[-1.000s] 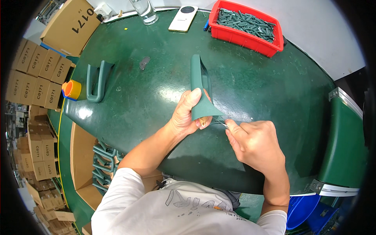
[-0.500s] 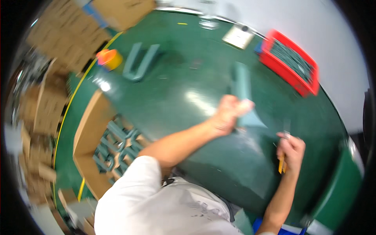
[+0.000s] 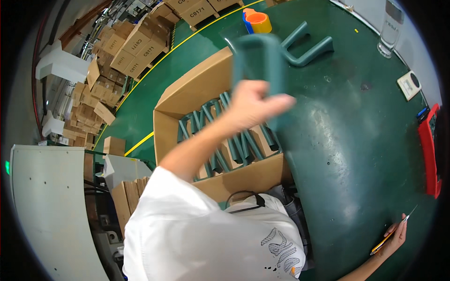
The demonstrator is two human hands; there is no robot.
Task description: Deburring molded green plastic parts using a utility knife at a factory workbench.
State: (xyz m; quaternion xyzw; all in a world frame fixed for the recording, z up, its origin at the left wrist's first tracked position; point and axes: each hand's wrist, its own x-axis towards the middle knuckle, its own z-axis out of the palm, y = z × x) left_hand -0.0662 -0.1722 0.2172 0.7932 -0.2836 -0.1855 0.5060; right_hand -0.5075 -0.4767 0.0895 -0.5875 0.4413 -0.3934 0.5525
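Observation:
My left hand [image 3: 255, 105] is closed on a green U-shaped plastic part [image 3: 275, 61], blurred by motion, above the far right corner of an open cardboard box [image 3: 239, 181]. Several similar green parts [image 3: 218, 161] lie inside that box. At the lower right, my right hand [image 3: 398, 235] grips a slim craft knife [image 3: 380, 245] with a yellow handle; its thin blade points up and away to the right. Another green U-shaped part [image 3: 300, 61] rests on the green table, just beyond the held one.
Yellow, orange and blue round pieces [image 3: 259, 22] stand at the table's far edge. Along the right side are a clear glass [image 3: 390, 30], a small white device [image 3: 409, 85] and a red bin [image 3: 429, 150]. Stacked cartons [image 3: 136, 49] and a pale cabinet [image 3: 51, 201] are at left.
The view has swung left. My left hand has carried the green part from over the table to the cardboard box. My right hand still holds the knife, now farther from the left hand.

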